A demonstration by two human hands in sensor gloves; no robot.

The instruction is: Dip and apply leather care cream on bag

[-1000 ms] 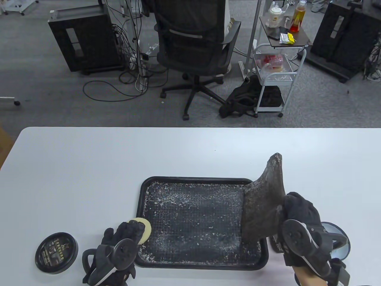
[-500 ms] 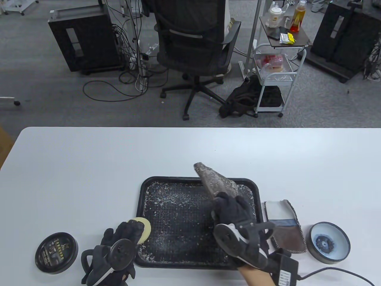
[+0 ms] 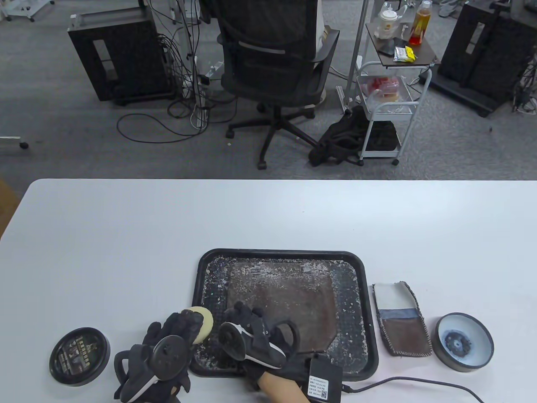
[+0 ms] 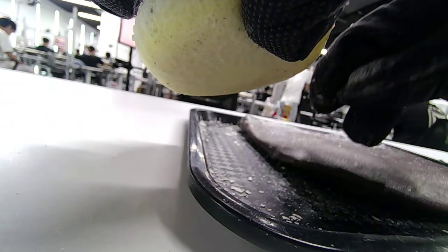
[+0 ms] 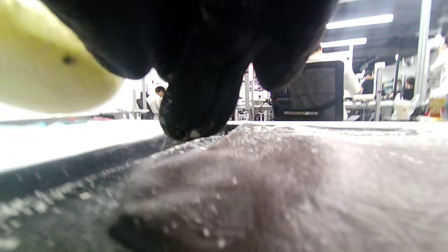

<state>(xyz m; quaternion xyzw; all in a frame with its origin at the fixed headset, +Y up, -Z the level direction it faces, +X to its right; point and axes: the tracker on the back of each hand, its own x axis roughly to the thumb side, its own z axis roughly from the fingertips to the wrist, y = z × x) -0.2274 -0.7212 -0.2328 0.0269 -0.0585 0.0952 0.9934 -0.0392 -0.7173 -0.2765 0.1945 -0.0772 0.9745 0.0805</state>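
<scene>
Table view: brown leather bag [image 3: 285,300] lies flat in the black tray [image 3: 364,310], long side running left to right.
Sponge to bag: yellow sponge [image 3: 201,324] sits at the tray's near-left corner, bag just to its right.
Left hand [image 3: 161,357]: fingers curled round the sponge, gripping it above the tray edge.
Right hand [image 3: 256,336]: fingertips down on the bag's near-left corner; fingers bent, nothing visibly clasped.
Cream: open tin [image 3: 463,347] far right, well apart from the sponge; lid [image 3: 79,350] far left.
Nearer hand: the right one is closer to the tin, I'd say, yet the left carries the sponge.
</scene>
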